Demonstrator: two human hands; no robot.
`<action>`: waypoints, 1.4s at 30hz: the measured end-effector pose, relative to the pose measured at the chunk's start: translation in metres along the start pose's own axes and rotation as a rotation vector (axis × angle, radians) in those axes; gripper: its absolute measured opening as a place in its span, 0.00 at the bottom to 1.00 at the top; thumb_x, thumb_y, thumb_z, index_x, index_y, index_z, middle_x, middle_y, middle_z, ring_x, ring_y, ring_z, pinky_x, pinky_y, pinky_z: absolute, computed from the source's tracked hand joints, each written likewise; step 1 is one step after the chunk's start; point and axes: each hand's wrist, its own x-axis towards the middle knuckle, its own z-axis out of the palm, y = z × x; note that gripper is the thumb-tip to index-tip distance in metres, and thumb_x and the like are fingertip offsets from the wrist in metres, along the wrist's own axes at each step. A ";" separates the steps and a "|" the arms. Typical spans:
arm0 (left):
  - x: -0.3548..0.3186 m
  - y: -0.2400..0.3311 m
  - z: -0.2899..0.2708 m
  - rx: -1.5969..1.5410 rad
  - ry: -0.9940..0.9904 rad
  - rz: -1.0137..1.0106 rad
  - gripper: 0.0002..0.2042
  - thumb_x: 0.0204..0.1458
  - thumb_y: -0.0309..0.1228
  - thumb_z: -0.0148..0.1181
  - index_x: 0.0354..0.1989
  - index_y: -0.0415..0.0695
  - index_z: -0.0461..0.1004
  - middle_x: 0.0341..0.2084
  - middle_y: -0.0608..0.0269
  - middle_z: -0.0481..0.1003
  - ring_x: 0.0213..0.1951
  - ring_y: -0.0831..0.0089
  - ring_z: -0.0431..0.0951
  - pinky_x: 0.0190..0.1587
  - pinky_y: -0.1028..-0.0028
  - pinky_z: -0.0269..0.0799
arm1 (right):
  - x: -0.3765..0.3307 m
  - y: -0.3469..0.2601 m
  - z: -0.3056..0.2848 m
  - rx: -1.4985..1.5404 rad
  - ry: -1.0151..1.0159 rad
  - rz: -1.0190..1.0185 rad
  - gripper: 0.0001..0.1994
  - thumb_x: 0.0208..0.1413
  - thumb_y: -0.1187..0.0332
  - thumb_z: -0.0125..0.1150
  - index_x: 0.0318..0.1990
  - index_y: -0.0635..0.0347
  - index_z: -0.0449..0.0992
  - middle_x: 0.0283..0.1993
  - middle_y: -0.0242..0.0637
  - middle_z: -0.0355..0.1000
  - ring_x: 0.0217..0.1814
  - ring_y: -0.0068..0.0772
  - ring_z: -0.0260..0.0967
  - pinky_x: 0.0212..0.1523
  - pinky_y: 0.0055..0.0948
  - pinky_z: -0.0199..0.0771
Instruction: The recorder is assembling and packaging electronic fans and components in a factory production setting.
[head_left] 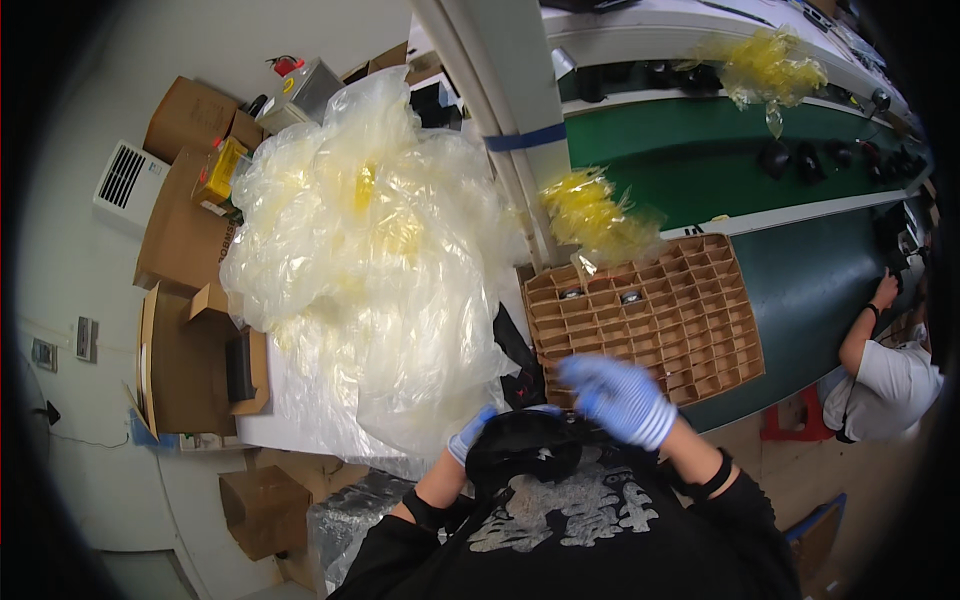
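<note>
My right hand, in a blue-and-white striped glove, is raised over the near edge of a cardboard divider tray. Motion blurs its fingers, so I cannot tell whether they hold anything. My left hand, gloved alike, is low at my chest beside a dark rounded thing whose kind I cannot make out. That thing hides most of its fingers. The tray is a grid of small square cells. Two of its far cells hold small round metallic parts.
A big heap of clear plastic bags covers the left table. Yellow plastic wrappers lie beyond the tray, next to a white post. A green conveyor belt runs right. Cardboard boxes stand left; a co-worker sits right.
</note>
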 end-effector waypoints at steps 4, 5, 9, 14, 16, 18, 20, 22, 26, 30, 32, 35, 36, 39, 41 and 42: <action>-0.029 0.011 0.017 0.375 0.166 -0.110 0.38 0.57 0.59 0.25 0.53 0.33 0.65 0.47 0.49 0.72 0.52 0.63 0.70 0.57 0.65 0.60 | -0.011 0.078 -0.053 -0.633 0.123 0.384 0.08 0.51 0.64 0.57 0.35 0.55 0.77 0.34 0.43 0.72 0.37 0.45 0.70 0.42 0.36 0.71; -0.036 0.006 0.018 0.373 0.169 -0.113 0.38 0.57 0.59 0.25 0.53 0.33 0.65 0.47 0.49 0.72 0.52 0.63 0.70 0.57 0.65 0.60 | -0.012 0.090 -0.057 -0.733 -0.003 0.432 0.09 0.50 0.62 0.58 0.36 0.53 0.77 0.35 0.43 0.72 0.39 0.46 0.70 0.45 0.39 0.70; -0.053 -0.012 0.017 -0.053 0.290 -0.092 0.43 0.55 0.61 0.20 0.52 0.30 0.66 0.45 0.48 0.72 0.48 0.62 0.72 0.56 0.66 0.60 | -0.013 0.109 -0.036 -0.804 -0.197 0.330 0.11 0.48 0.59 0.60 0.37 0.51 0.78 0.36 0.41 0.71 0.42 0.44 0.68 0.47 0.39 0.68; -0.070 -0.026 0.012 -0.143 0.329 -0.132 0.44 0.54 0.62 0.22 0.50 0.26 0.65 0.44 0.43 0.72 0.46 0.58 0.72 0.55 0.66 0.61 | 0.005 0.099 0.012 -0.869 -0.181 0.209 0.18 0.42 0.51 0.64 0.37 0.52 0.78 0.37 0.39 0.69 0.46 0.41 0.66 0.50 0.38 0.64; -0.070 -0.025 0.012 -0.123 0.311 -0.096 0.44 0.54 0.62 0.22 0.50 0.26 0.65 0.44 0.43 0.72 0.46 0.58 0.72 0.55 0.66 0.61 | 0.014 0.105 0.028 -0.909 -0.160 0.174 0.17 0.42 0.52 0.63 0.36 0.52 0.78 0.37 0.39 0.68 0.45 0.40 0.65 0.49 0.38 0.64; -0.064 -0.022 0.012 -0.102 0.280 -0.062 0.44 0.54 0.63 0.23 0.51 0.26 0.65 0.44 0.43 0.72 0.46 0.57 0.72 0.55 0.66 0.61 | 0.020 0.111 0.040 -0.950 -0.099 0.123 0.15 0.42 0.54 0.62 0.33 0.54 0.77 0.36 0.38 0.68 0.44 0.39 0.65 0.47 0.37 0.64; -0.060 -0.017 0.017 -0.198 0.313 -0.050 0.44 0.53 0.63 0.24 0.51 0.27 0.65 0.45 0.43 0.71 0.47 0.57 0.72 0.55 0.67 0.61 | 0.022 0.128 0.047 -0.979 -0.110 0.077 0.14 0.43 0.55 0.62 0.32 0.54 0.78 0.35 0.38 0.68 0.43 0.38 0.65 0.46 0.37 0.64; -0.059 -0.015 0.015 -0.118 0.297 -0.055 0.44 0.54 0.63 0.24 0.51 0.27 0.65 0.45 0.43 0.71 0.47 0.58 0.71 0.55 0.67 0.61 | 0.024 0.128 0.045 -0.966 -0.127 0.039 0.10 0.45 0.59 0.61 0.29 0.56 0.78 0.30 0.38 0.71 0.39 0.40 0.68 0.43 0.38 0.67; -0.060 -0.017 0.009 -0.159 0.215 -0.031 0.42 0.54 0.62 0.25 0.50 0.27 0.65 0.47 0.45 0.69 0.48 0.59 0.71 0.56 0.67 0.60 | 0.022 0.091 0.005 -0.318 0.030 0.154 0.08 0.48 0.66 0.59 0.30 0.61 0.78 0.31 0.40 0.74 0.34 0.40 0.71 0.39 0.34 0.71; -0.054 -0.024 0.004 -0.202 0.236 -0.042 0.42 0.54 0.63 0.27 0.51 0.28 0.65 0.47 0.46 0.69 0.48 0.59 0.71 0.57 0.66 0.60 | 0.010 0.079 -0.049 -0.243 0.147 0.174 0.04 0.46 0.71 0.62 0.29 0.61 0.78 0.28 0.39 0.74 0.32 0.30 0.72 0.37 0.27 0.73; -0.049 -0.017 0.013 -0.346 0.346 -0.012 0.40 0.55 0.61 0.28 0.51 0.29 0.65 0.46 0.47 0.70 0.49 0.59 0.70 0.57 0.67 0.60 | -0.002 0.080 -0.068 -0.121 0.234 0.246 0.02 0.45 0.74 0.62 0.28 0.62 0.78 0.29 0.38 0.75 0.31 0.27 0.72 0.35 0.25 0.73; -0.048 -0.011 0.011 -0.270 0.313 -0.011 0.38 0.56 0.58 0.28 0.51 0.29 0.64 0.45 0.48 0.71 0.48 0.59 0.71 0.55 0.66 0.61 | -0.023 0.093 -0.093 -0.044 0.443 0.333 0.03 0.47 0.77 0.61 0.30 0.64 0.77 0.29 0.33 0.74 0.31 0.21 0.70 0.35 0.21 0.71; -0.050 -0.011 0.008 -0.267 0.302 -0.020 0.38 0.56 0.58 0.28 0.51 0.29 0.64 0.45 0.48 0.71 0.48 0.59 0.71 0.55 0.66 0.61 | -0.031 0.100 -0.104 -0.025 0.526 0.327 0.03 0.48 0.77 0.61 0.31 0.64 0.77 0.30 0.32 0.74 0.31 0.21 0.69 0.36 0.20 0.71; -0.059 -0.007 -0.002 -0.023 0.294 -0.120 0.31 0.59 0.51 0.34 0.51 0.29 0.65 0.44 0.49 0.72 0.47 0.60 0.72 0.54 0.66 0.64 | -0.051 0.133 -0.139 0.106 0.819 0.494 0.08 0.51 0.76 0.60 0.39 0.66 0.74 0.40 0.36 0.73 0.39 0.22 0.69 0.42 0.19 0.70; -0.055 -0.002 -0.012 -0.177 0.178 -0.063 0.39 0.49 0.57 0.48 0.57 0.29 0.60 0.54 0.47 0.66 0.57 0.61 0.65 0.62 0.66 0.52 | -0.054 0.138 -0.140 -0.098 0.985 0.360 0.18 0.47 0.74 0.64 0.47 0.67 0.70 0.48 0.42 0.70 0.46 0.31 0.69 0.48 0.27 0.69; -0.052 0.000 -0.015 -0.176 0.169 -0.068 0.39 0.49 0.57 0.48 0.57 0.29 0.60 0.54 0.47 0.66 0.57 0.61 0.65 0.62 0.66 0.52 | -0.060 0.137 -0.139 -0.099 0.995 0.363 0.18 0.47 0.74 0.64 0.47 0.67 0.70 0.48 0.42 0.70 0.46 0.31 0.69 0.48 0.27 0.69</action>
